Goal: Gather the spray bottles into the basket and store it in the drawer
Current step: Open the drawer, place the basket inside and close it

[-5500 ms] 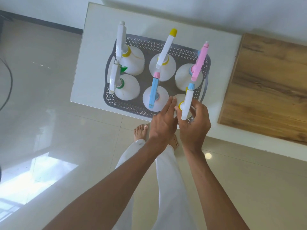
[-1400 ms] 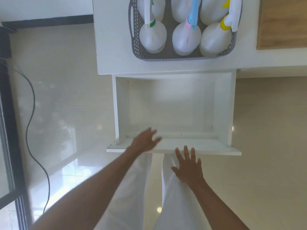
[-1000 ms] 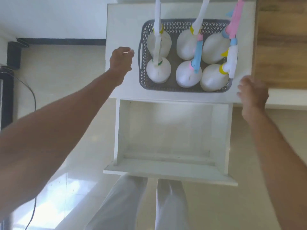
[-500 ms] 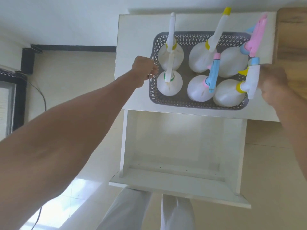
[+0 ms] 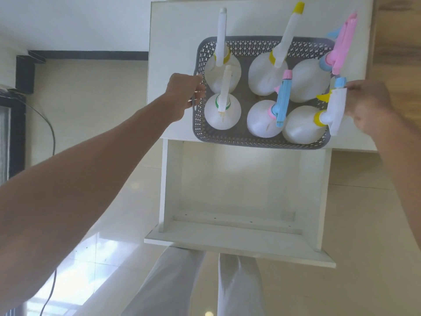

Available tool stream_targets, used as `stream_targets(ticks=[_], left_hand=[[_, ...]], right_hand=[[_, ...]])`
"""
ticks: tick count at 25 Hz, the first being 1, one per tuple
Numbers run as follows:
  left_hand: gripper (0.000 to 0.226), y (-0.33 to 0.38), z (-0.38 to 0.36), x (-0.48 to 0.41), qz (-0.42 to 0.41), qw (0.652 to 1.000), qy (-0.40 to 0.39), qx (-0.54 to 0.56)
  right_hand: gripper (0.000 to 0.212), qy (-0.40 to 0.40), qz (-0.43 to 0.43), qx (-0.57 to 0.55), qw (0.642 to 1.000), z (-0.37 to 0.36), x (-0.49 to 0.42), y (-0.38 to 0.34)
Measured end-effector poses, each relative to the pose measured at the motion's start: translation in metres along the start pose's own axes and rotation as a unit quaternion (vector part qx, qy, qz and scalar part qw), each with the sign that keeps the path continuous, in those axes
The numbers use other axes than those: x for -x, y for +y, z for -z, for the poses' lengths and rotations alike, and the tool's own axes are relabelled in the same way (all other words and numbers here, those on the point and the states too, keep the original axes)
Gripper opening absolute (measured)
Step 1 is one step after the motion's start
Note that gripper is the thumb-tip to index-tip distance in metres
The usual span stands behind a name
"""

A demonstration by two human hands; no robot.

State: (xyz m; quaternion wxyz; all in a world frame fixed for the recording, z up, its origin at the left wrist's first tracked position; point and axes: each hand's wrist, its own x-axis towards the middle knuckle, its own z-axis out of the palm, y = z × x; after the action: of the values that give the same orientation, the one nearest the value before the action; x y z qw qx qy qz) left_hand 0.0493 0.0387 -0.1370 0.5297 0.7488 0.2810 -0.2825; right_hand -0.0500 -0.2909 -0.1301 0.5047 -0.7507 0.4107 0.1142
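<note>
— Where's the grey perforated plastic basket (image 5: 200,124)?
— On the white cabinet top (image 5: 173,65), holding six white spray bottles (image 5: 222,112), at twelve o'clock from the open white drawer (image 5: 239,226).
— And the grips?
— The left hand (image 5: 184,92) is closed around the nine o'clock handle; the right hand (image 5: 369,103) clasps the three o'clock side.

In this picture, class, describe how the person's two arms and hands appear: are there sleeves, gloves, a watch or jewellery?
Both forearms are bare, with no sleeves in view. The left hand and the right hand wear no gloves. No watch, bracelet or ring shows on the parts that are visible. The only clothing in view is light-coloured trousers at the bottom of the picture.
</note>
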Motion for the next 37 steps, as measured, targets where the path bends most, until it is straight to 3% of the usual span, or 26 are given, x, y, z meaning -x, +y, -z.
stream_targets(ticks=[3,5,11,20,29,37], left_hand=[[0.011,-0.016,0.011,0.023,0.013,0.999,-0.006,0.032],[0.011,-0.033,0.02,0.038,0.018,0.999,-0.002,0.044],[0.025,-0.106,0.045,0.079,0.024,0.998,0.045,0.026],[0.025,-0.205,0.062,0.12,0.019,0.997,0.07,-0.015],[0.034,-0.25,0.051,0.111,0.05,0.997,0.054,-0.006],[0.03,-0.3,0.026,0.052,0.12,0.991,0.05,0.009]], right_hand=[[0.008,-0.008,-0.006,-0.019,1.0,-0.001,0.015,0.015],[0.021,-0.005,-0.015,-0.026,1.0,-0.002,0.028,0.029],[0.021,-0.036,-0.032,-0.094,0.994,-0.006,0.093,0.084],[0.025,-0.021,-0.098,-0.1,0.99,-0.023,0.165,0.171],[0.023,0.004,-0.133,-0.044,0.99,-0.049,0.153,0.224],[0.028,-0.002,-0.15,0.049,0.987,-0.089,0.097,0.273]])
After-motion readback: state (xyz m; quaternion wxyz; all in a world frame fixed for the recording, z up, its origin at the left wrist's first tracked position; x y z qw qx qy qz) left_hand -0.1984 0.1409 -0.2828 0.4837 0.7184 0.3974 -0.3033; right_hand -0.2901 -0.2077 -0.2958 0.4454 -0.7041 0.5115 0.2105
